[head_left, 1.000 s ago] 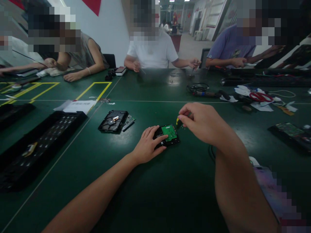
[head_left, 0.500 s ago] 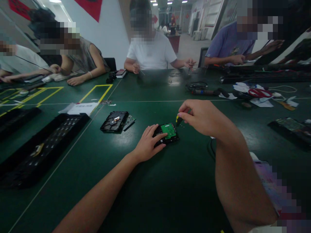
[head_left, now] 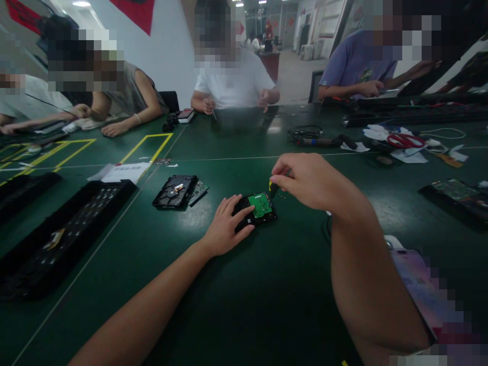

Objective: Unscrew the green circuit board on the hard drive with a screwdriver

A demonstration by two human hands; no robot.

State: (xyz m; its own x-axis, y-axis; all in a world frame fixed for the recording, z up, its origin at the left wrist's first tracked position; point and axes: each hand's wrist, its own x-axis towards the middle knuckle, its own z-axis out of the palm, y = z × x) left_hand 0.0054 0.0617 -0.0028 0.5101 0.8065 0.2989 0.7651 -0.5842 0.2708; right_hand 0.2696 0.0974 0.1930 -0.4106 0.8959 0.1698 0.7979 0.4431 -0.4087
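Note:
A hard drive (head_left: 263, 217) with a green circuit board (head_left: 261, 204) facing up lies on the table before me. My left hand (head_left: 224, 223) rests across its left side, fingers spread and stretched over the casing. My right hand (head_left: 301, 178) is closed on a small yellow and black screwdriver (head_left: 271, 187). The tool points down at the drive's right edge; whether its tip touches a screw cannot be made out. Several tiny screws (head_left: 282, 193) lie just right of the drive.
Left of my hands sits another hard drive (head_left: 174, 192) beside a loose circuit board (head_left: 198, 193). A long black tray (head_left: 68, 239) lies farther left. At the right are a phone (head_left: 414, 284), a black device (head_left: 455, 201) and cables (head_left: 406, 141). Co-workers sit across the table (head_left: 236, 305).
The view has shifted slightly, so my hands and the drive sit a little farther left. My grip looks the same. The person opposite has drawn one hand in toward the body.

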